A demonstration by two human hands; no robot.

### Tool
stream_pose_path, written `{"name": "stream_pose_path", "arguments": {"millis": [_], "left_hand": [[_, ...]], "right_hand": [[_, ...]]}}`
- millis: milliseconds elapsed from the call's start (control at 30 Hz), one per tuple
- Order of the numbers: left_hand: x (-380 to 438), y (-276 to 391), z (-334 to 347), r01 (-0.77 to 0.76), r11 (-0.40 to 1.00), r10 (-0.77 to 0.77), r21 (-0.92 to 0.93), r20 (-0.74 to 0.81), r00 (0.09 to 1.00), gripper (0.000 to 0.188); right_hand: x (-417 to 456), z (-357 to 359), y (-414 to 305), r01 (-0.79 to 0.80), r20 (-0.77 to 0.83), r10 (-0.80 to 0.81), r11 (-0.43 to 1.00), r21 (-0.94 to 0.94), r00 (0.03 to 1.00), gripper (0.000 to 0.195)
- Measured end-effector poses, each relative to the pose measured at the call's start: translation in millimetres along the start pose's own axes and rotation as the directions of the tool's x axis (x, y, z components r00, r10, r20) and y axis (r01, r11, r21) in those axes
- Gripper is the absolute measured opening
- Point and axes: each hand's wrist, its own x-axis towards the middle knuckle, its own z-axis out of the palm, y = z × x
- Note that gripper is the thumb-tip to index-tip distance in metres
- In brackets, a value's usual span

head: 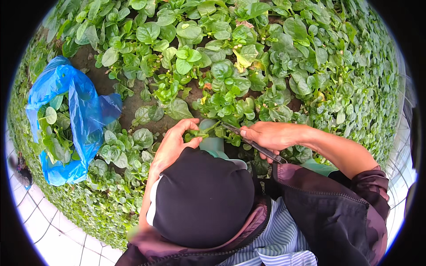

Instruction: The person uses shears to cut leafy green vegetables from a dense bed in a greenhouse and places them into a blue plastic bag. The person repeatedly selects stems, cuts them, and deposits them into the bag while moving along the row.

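Note:
My left hand [173,146] holds a small leafy green sprig [199,133] pinched between thumb and fingers. Its stem stretches rightward to the tip of a slim metal cutting tool [254,145], probably snips. The tool lies in my right hand [266,136], slanting with its tip up and left; whether its blades are closed is too small to tell. Both hands are low over the leafy green plants [229,83], just beyond my black-clad knee [203,196]. A pale green boot [213,143] shows under the sprig, partly hidden by the knee.
At the left, a blue plastic bag [83,116] gapes on the plants with picked leaves [56,143] inside. Brown soil [143,123] shows between plants. My dark jacket [326,206] hangs unzipped at the right. A pale, grid-lined surface [63,226] borders the bed at lower left.

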Motion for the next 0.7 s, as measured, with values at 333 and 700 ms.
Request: {"name": "stream_pose_path", "arguments": {"millis": [333, 700], "left_hand": [[11, -47, -14, 0.118, 0.817, -0.275, -0.565, -0.201, 0.940, 0.017], [-20, -38, -47, -0.005, 0.714, -0.353, -0.700, -0.367, 0.861, 0.021]], "right_hand": [[-8, -1, -2, 0.162, -0.077, -0.163, 0.987, -0.014, 0.984, 0.063], [-14, 2, -10, 0.216, -0.057, -0.215, 0.976, 0.014, 0.975, 0.055]]}}
